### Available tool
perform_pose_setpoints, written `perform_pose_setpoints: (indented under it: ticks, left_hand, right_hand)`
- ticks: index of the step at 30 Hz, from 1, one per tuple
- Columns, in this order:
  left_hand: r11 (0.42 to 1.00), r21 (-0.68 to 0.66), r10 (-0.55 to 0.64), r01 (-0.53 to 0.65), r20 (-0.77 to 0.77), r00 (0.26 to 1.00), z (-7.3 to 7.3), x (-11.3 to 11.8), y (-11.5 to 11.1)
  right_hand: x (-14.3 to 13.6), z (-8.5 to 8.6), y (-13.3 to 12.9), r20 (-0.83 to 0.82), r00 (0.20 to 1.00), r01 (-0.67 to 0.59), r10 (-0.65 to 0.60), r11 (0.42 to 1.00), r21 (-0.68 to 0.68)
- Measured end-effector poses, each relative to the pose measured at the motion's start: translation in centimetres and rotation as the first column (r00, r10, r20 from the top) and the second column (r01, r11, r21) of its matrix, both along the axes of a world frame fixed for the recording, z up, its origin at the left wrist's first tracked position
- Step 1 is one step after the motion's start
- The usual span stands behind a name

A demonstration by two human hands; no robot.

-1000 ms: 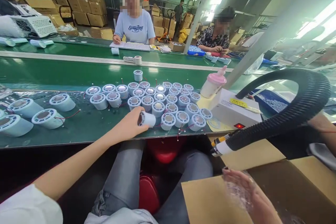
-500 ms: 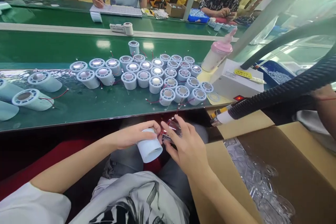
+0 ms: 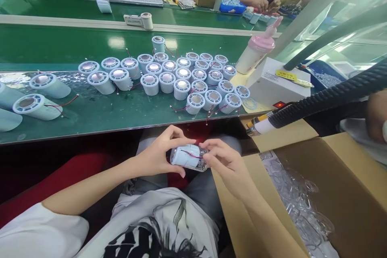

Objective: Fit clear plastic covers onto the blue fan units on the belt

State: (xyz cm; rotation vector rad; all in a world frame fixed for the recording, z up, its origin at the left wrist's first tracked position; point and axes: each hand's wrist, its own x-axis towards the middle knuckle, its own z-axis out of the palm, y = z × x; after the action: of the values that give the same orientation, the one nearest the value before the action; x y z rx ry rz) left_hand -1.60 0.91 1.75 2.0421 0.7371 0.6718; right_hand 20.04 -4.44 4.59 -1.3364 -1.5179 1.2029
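Over my lap, a light blue cylinder (image 3: 184, 156) with a thin dark red wire along its side lies on its side within a clear plastic cup (image 3: 203, 163). My left hand (image 3: 165, 151) grips the cylinder's left end between thumb and fingers. At the other end, the fingertips of my right hand (image 3: 225, 161) pinch the cup's ribbed clear bottom. Many matching blue cylinders (image 3: 195, 102) stand upright on the green bench, with round metallic tops and loose red wires.
An open cardboard box (image 3: 344, 185) of clear plastic cups (image 3: 302, 205) stands at my right. Above it hangs a black corrugated hose (image 3: 326, 105). A white box with a red light (image 3: 275, 86) and a pink-lidded bottle (image 3: 255, 52) stand on the bench. Two people work across from me.
The blue cylinder and the clear cup, held apart before, are now together, the cylinder inside the cup. My hands have turned the cylinder sideways. The view has shifted slightly downward.
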Motion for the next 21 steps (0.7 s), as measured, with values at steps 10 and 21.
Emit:
perform_pose_setpoints:
  ticks: [10,21]
  left_hand:
    - [0.776,-0.620,0.024,0.117,0.214,0.976,0.9,0.6,-0.8]
    - [0.861,-0.483,-0.085,0.160,0.173,0.981,2.0,0.0,-0.8]
  right_hand:
    - [0.9,-0.9,-0.3,0.006,0.998,-0.070,0.070,0.983,0.170]
    - [1.5,-0.8,-1.2,0.009,0.990,-0.142,0.142,0.983,0.118]
